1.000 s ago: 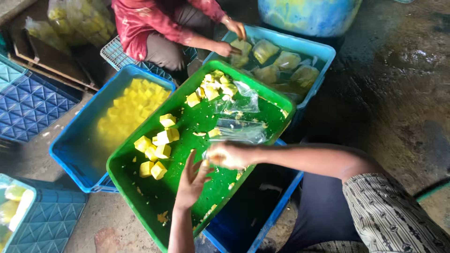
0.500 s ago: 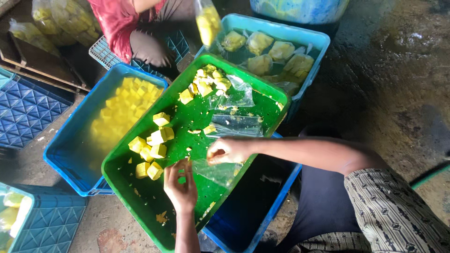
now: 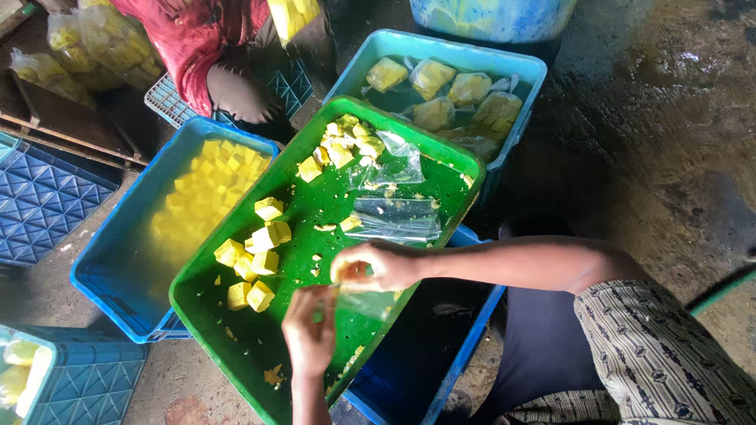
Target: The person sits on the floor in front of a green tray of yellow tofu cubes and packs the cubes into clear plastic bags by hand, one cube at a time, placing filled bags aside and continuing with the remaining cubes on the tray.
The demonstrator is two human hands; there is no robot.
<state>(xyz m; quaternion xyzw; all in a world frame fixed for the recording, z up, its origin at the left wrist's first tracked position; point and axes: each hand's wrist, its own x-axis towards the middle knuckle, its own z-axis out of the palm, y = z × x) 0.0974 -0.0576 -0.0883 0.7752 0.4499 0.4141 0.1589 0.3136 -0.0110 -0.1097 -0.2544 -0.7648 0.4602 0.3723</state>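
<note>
- clear plastic bag [image 3: 364, 299] was thin, see-through and a bit crumpled, hanging over the near end of the green tray [image 3: 236, 330]
- it was pinched by both hands at its top edge

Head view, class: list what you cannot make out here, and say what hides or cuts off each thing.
- Clear plastic bag: see-through and blurred; whether it holds anything is unclear, head view.
- Left hand: fingertips hidden behind the bag.
- Right hand: grip on the bag blurred.
- Other person: cut off by the top edge.
- Blue crate under the green tray: inside too dark to read.
</note>
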